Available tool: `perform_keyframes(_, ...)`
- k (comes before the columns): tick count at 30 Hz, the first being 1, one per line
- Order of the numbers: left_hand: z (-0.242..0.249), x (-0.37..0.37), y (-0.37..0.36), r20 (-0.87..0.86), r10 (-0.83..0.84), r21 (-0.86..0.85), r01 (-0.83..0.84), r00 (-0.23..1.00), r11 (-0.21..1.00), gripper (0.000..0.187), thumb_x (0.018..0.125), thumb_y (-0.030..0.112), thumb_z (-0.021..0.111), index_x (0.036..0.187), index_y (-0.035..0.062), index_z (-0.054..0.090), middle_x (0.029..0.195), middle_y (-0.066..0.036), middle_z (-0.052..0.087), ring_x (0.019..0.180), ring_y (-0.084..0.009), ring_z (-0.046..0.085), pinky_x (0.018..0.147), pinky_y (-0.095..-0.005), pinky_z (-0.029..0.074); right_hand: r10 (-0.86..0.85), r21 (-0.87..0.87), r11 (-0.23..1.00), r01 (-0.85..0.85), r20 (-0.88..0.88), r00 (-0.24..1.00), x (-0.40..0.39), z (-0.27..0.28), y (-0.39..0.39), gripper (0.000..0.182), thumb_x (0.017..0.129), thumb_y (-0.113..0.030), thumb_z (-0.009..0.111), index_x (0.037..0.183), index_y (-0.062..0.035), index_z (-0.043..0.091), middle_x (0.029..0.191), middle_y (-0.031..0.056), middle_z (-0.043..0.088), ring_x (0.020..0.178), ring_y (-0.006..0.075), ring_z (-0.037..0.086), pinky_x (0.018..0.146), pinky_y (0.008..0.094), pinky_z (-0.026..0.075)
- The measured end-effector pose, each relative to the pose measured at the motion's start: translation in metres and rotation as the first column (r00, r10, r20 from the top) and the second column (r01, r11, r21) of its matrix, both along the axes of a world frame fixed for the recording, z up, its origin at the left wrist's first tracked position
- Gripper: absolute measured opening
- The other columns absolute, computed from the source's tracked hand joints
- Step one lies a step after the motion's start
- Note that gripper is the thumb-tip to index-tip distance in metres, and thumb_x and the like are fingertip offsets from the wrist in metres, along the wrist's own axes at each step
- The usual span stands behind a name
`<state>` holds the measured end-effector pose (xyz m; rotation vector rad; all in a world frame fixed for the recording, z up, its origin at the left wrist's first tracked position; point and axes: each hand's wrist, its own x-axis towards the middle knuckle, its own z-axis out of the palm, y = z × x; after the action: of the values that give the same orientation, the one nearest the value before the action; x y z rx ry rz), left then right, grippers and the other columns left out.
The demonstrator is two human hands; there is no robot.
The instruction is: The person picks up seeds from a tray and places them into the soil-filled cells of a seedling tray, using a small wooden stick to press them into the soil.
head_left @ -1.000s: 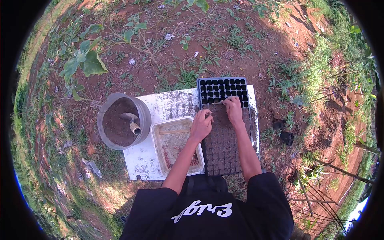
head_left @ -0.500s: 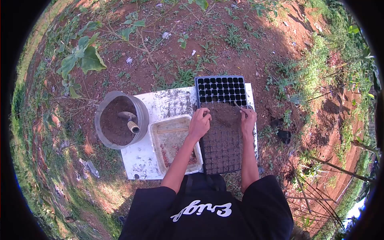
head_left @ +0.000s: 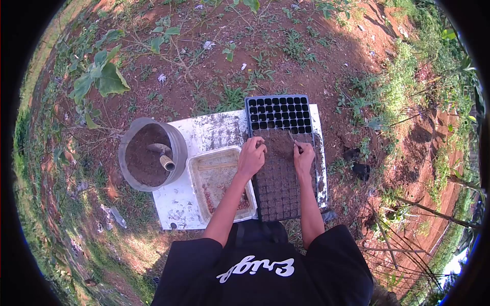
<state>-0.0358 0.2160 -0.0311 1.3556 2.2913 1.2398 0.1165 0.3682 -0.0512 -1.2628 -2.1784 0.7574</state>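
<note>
A black seedling tray (head_left: 278, 97) has bare cells at its far end and dark soil (head_left: 278, 145) over the middle and near cells, with a loose heap by the boundary. My right hand (head_left: 304, 157) is closed round a thin stick-like tool (head_left: 291, 136), its tip at the soil's far edge. Over the tray's left edge, my left hand (head_left: 251, 157) has its fingers curled together; what they hold, if anything, is hidden. Left of that hand lies a shallow, dirty white basin (head_left: 193, 176) with small reddish seeds (head_left: 209, 196) and a flat wooden strip (head_left: 218, 166).
A grey bucket (head_left: 179, 148) of soil stands on the left with a trowel (head_left: 166, 160) in it. Basin and tray rest on a soil-stained white board (head_left: 217, 127). Leafy plants (head_left: 104, 76) and weeds surround the board; a black object (head_left: 361, 171) lies to its right.
My right hand has shifted left and slightly nearer me with the tool, over the soil. My left hand stays by the tray's left edge. The whole view has shifted slightly.
</note>
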Motion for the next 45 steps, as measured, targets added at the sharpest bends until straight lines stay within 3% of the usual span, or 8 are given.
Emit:
perform_keyframes(6, 0.001, 0.001, 0.000, -0.007, 0.003, 0.001, -0.003, 1.000, 1.000, 0.006, 0.078, 0.000, 0.061, 0.077, 0.0055, 0.061, 0.108, -0.007, 0.058, 0.101, -0.0270, 0.056, 0.087, -0.0402, 0.047, 0.096, 0.008, 0.995, -0.095, -0.039, 0.995, -0.001, -0.004, -0.002, 0.013, 0.081, -0.003, 0.070, 0.093, -0.0040, 0.075, 0.086, 0.0146, 0.067, 0.080, 0.0307, 0.063, 0.077, 0.0390, 0.050)
perform_keyframes(11, 0.001, 0.000, 0.001, -0.011, 0.002, 0.007, -0.002, 1.000, 1.000, 0.006, 0.078, 0.000, 0.061, 0.077, 0.0054, 0.061, 0.109, -0.008, 0.058, 0.103, -0.0277, 0.056, 0.088, -0.0407, 0.047, 0.215, 0.010, 0.977, -0.215, 0.038, 0.976, -0.002, 0.012, -0.001, 0.015, 0.082, -0.001, 0.069, 0.095, -0.0056, 0.076, 0.089, 0.0130, 0.068, 0.087, 0.0305, 0.061, 0.084, 0.0397, 0.047)
perform_keyframes(14, 0.000, 0.000, 0.000, -0.004, 0.000, 0.003, 0.000, 1.000, 1.000, 0.006, 0.078, 0.000, 0.061, 0.077, 0.0053, 0.061, 0.109, -0.008, 0.058, 0.103, -0.0281, 0.056, 0.087, -0.0410, 0.046, 0.144, 0.030, 0.989, -0.145, 0.009, 0.989, -0.002, 0.018, 0.002, 0.015, 0.082, -0.002, 0.070, 0.095, -0.0067, 0.076, 0.090, 0.0113, 0.068, 0.090, 0.0296, 0.059, 0.084, 0.0394, 0.047)
perform_keyframes(18, -0.002, -0.001, 0.000, -0.001, -0.005, -0.006, 0.005, 1.000, 1.000, 0.005, 0.078, 0.000, 0.061, 0.077, 0.0052, 0.061, 0.108, -0.008, 0.058, 0.103, -0.0280, 0.056, 0.087, -0.0409, 0.046, 0.177, 0.028, 0.984, -0.178, 0.012, 0.984, 0.005, 0.022, 0.010, 0.015, 0.081, -0.002, 0.070, 0.094, -0.0073, 0.076, 0.091, 0.0097, 0.068, 0.091, 0.0282, 0.058, 0.085, 0.0391, 0.046)
perform_keyframes(20, -0.001, -0.001, 0.001, -0.004, -0.006, -0.001, 0.006, 1.000, 1.000, 0.005, 0.078, 0.000, 0.061, 0.077, 0.0051, 0.061, 0.108, -0.008, 0.058, 0.103, -0.0278, 0.056, 0.087, -0.0407, 0.046, 0.305, 0.076, 0.949, -0.306, 0.030, 0.952, 0.007, 0.021, 0.012, 0.015, 0.081, -0.001, 0.070, 0.093, -0.0072, 0.076, 0.092, 0.0092, 0.067, 0.092, 0.0280, 0.057, 0.085, 0.0389, 0.046)
perform_keyframes(23, 0.003, 0.000, 0.002, -0.002, -0.011, -0.005, 0.011, 1.000, 1.000, 0.006, 0.077, -0.001, 0.061, 0.077, 0.0052, 0.061, 0.108, -0.008, 0.058, 0.103, -0.0274, 0.056, 0.086, -0.0405, 0.046, 0.351, 0.101, 0.928, -0.358, 0.079, 0.933, 0.000, 0.021, 0.009, 0.016, 0.081, 0.001, 0.069, 0.092, -0.0070, 0.076, 0.091, 0.0090, 0.067, 0.092, 0.0284, 0.057, 0.085, 0.0393, 0.046)
perform_keyframes(43, 0.001, 0.000, 0.001, -0.015, -0.007, 0.021, 0.007, 1.000, 1.000, 0.006, 0.077, -0.003, 0.059, 0.076, 0.0032, 0.062, 0.107, -0.010, 0.058, 0.096, -0.0274, 0.058, 0.085, -0.0402, 0.048, 0.275, 0.136, 0.949, -0.283, 0.077, 0.958, -0.028, 0.011, 0.022, 0.012, 0.085, -0.003, 0.065, 0.090, -0.0046, 0.076, 0.089, 0.0094, 0.066, 0.091, 0.0291, 0.055, 0.084, 0.0387, 0.045)
perform_keyframes(45, 0.000, -0.001, 0.000, 0.004, -0.015, 0.008, 0.015, 1.000, 1.000, 0.006, 0.077, 0.000, 0.061, 0.077, 0.0053, 0.062, 0.109, -0.009, 0.057, 0.103, -0.0279, 0.056, 0.087, -0.0407, 0.047, 0.283, 0.131, 0.948, -0.291, 0.076, 0.956, -0.029, 0.013, 0.025, 0.012, 0.085, -0.003, 0.065, 0.090, -0.0048, 0.076, 0.089, 0.0094, 0.066, 0.091, 0.0290, 0.055, 0.084, 0.0384, 0.045)
